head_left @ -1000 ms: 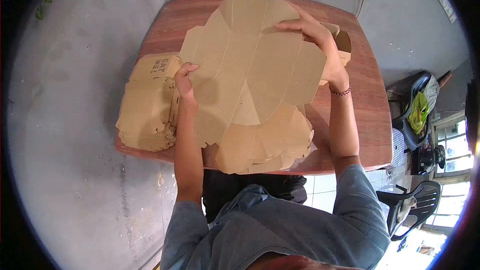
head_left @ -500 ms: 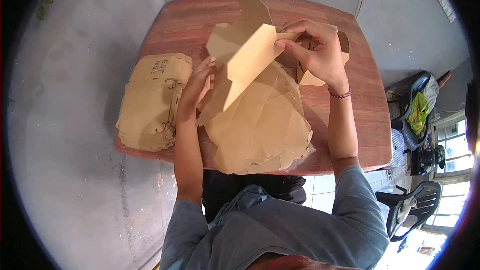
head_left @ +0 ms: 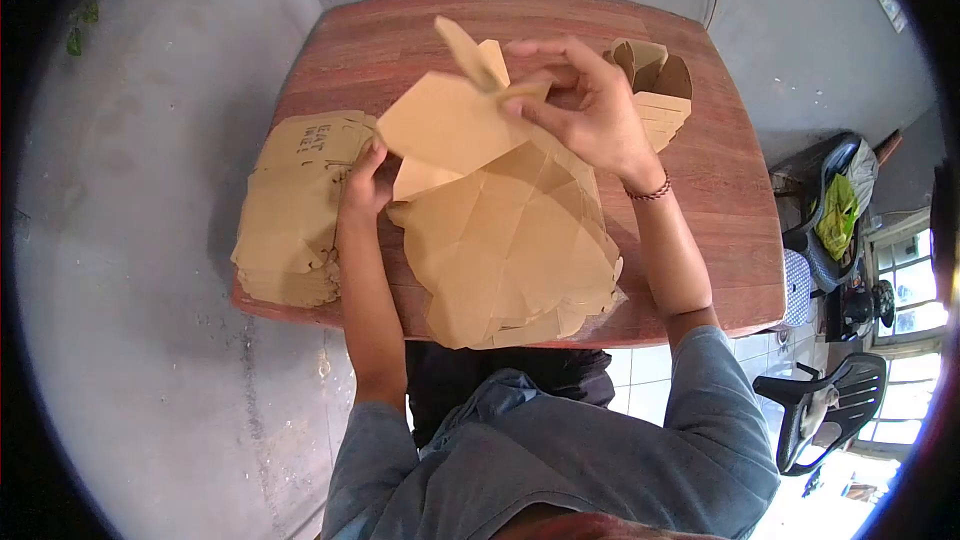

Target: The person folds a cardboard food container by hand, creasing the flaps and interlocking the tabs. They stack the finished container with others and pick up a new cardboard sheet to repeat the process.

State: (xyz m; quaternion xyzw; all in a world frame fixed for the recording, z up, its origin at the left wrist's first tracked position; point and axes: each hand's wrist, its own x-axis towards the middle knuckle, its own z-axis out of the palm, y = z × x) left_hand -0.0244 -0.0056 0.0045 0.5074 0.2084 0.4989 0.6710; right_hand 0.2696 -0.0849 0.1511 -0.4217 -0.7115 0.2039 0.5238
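Observation:
A partly folded brown cardboard piece is held above the table between both hands. My left hand grips its left edge, with the thumb near the corner. My right hand pinches a flap at its right side between thumb and fingers. Below lies a pile of flat cut cardboard sheets with crease lines, at the table's front edge. Left of my left hand sits a stack of flat cardboard pieces with dark printed letters on top.
Folded, open-topped cardboard boxes stand nested at the back right of the wooden table. Grey walls border the table's back and left. On the right are a dark chair and another chair holding a yellow-green bag.
The sheet, first spread flat and held up, has been folded and lowered, its panels now bent up. My right hand has moved left, uncovering more of the boxes behind it.

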